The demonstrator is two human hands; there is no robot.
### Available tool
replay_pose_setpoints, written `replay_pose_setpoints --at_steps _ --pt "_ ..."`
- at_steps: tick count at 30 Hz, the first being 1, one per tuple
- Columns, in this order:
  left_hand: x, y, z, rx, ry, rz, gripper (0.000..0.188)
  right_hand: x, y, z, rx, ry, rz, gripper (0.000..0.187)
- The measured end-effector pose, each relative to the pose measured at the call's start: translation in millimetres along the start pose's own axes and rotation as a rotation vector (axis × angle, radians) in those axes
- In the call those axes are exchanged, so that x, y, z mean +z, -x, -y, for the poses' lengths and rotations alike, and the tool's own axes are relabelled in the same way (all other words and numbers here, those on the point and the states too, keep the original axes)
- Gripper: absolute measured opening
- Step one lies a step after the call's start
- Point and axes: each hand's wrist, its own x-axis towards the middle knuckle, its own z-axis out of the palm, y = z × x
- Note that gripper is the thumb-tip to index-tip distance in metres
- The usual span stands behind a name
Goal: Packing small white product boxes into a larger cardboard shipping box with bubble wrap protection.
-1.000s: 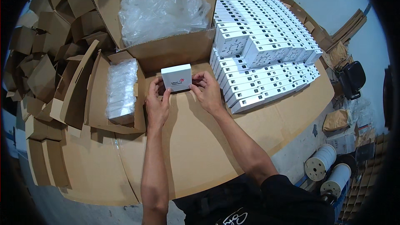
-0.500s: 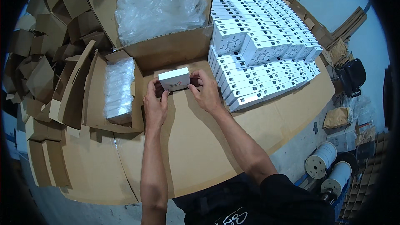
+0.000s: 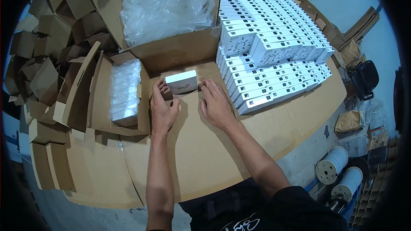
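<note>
A small white box (image 3: pixel 181 82) with a little red print stands on edge on the cardboard-covered table, in front of me. My left hand (image 3: pixel 163 110) is at its left end, the fingertips against or just beside it and the thumb spread away. To the right of the box, my right hand (image 3: pixel 216 105) has its fingers loosely bent and apart from the thumb, holding nothing. On the left, an open carton (image 3: pixel 144 119) contains a row of boxes in clear wrap (image 3: pixel 125 90).
Behind stands a large carton (image 3: pixel 180 45) heaped with clear plastic bags (image 3: pixel 167 10). Many white boxes (image 3: pixel 274 77) are stacked in rows at the right. Folded brown cartons (image 3: pixel 45 77) crowd the left side. Cable spools (image 3: pixel 332 165) sit beyond the table's right edge.
My thumbs have come off the front of the white box. The right hand has drawn away toward the right, and the left hand's grip has loosened. The box still stands upright.
</note>
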Motion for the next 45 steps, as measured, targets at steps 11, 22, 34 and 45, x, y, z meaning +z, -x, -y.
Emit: replay_pose_setpoints --at_steps 11,22,34,45 --pt "-13 9 -41 0.245 -0.131 -0.273 0.044 -17 36 16 0.027 0.074 0.087 0.061" --pt "-6 -198 -139 0.434 -0.088 -0.339 0.019 -16 32 14 0.031 0.029 0.051 0.059" --pt "-3 -379 -131 0.399 -0.677 -0.239 0.024 -29 28 19 0.010 -0.014 0.001 0.055" --pt "-32 -401 -130 0.545 -0.367 -0.305 0.015 -24 25 17 0.014 0.042 0.042 0.057"
